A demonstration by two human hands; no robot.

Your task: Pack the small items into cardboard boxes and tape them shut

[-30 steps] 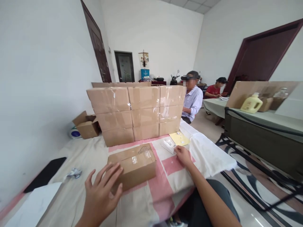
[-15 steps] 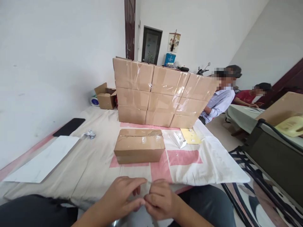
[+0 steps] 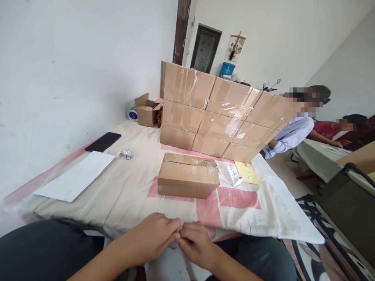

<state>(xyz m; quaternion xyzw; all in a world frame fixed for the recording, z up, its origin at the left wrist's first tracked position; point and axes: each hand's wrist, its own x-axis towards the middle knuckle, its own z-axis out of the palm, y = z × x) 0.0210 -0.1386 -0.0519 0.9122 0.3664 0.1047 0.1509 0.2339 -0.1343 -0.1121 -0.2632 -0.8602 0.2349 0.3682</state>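
My left hand (image 3: 154, 236) and my right hand (image 3: 196, 244) are curled together in front of my lap, at the near edge of the cloth-covered table (image 3: 123, 195). Their fingertips pinch something small between them that I cannot make out. A taped cardboard box (image 3: 187, 180) lies on the cloth just beyond them, untouched. To its right rest a small white device (image 3: 232, 174) and a yellow card (image 3: 248, 173).
A wall of stacked taped boxes (image 3: 219, 117) stands behind. On the left lie a white sheet (image 3: 76, 181), a black phone (image 3: 103, 141), crumpled foil (image 3: 125, 153) and an open small carton (image 3: 147, 111). Two seated people (image 3: 295, 125) are at the right, beside a dark case (image 3: 345, 203).
My left hand left the box and my right hand left the white device; both drew back to my lap and closed together. The view turned left.
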